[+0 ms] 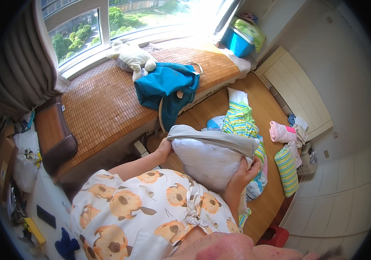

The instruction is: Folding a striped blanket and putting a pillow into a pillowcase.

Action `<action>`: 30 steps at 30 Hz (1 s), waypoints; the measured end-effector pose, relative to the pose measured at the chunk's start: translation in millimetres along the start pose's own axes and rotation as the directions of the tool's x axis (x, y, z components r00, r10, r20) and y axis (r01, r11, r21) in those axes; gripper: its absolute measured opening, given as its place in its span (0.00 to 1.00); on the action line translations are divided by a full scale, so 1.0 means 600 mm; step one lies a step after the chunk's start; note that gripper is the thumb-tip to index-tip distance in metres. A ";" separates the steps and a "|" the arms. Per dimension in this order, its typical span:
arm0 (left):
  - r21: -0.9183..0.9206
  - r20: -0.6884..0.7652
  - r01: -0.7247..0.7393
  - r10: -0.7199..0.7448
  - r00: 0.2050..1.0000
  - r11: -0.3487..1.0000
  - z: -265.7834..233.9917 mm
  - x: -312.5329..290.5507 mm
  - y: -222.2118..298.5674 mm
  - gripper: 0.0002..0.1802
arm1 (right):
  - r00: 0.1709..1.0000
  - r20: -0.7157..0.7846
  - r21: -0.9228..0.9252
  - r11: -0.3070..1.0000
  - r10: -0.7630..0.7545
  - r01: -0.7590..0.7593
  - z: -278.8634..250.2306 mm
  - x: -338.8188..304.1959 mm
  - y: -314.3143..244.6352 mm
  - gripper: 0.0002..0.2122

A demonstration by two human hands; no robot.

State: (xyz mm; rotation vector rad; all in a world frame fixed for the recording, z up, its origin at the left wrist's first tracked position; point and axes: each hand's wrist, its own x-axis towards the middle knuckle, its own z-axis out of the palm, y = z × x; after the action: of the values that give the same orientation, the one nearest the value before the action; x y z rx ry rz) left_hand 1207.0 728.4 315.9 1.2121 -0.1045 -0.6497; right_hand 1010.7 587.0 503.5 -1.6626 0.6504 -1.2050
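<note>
White pillow (207, 162) sits between both hands: left hand (165, 148) fingers pinch its grey case (213, 138) edge, right hand (246, 170) fingers grip the pillow's other end.

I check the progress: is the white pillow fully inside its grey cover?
No, partly out: the grey cover wraps only the top of the white pillow.

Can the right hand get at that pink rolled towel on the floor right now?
Probably not: the right hand grips the white pillow, as does the left hand, and the pink rolled towel lies apart beyond striped clothes.
</note>
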 end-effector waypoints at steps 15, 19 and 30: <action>-0.269 0.012 -0.437 0.457 0.889 0.858 0.161 -0.097 0.329 0.15 | 0.994 -0.069 0.134 0.989 0.079 -0.069 -0.048 0.035 0.062 0.09; -0.158 -0.088 -0.291 0.279 0.956 0.944 0.144 -0.097 0.360 0.14 | 0.956 0.171 0.071 0.965 0.239 -0.254 0.012 -0.018 0.140 0.07; -0.338 -0.087 0.205 -0.248 0.965 0.919 0.051 -0.100 0.273 0.15 | 0.776 0.460 -0.505 0.846 0.430 -0.170 -0.016 -0.010 0.158 0.14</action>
State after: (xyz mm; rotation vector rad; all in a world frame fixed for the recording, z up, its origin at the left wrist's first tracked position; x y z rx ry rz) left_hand 1212.5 765.8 489.2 0.9469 0.2490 -0.7558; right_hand 1009.4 549.3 415.4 -2.0573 0.8119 -0.2874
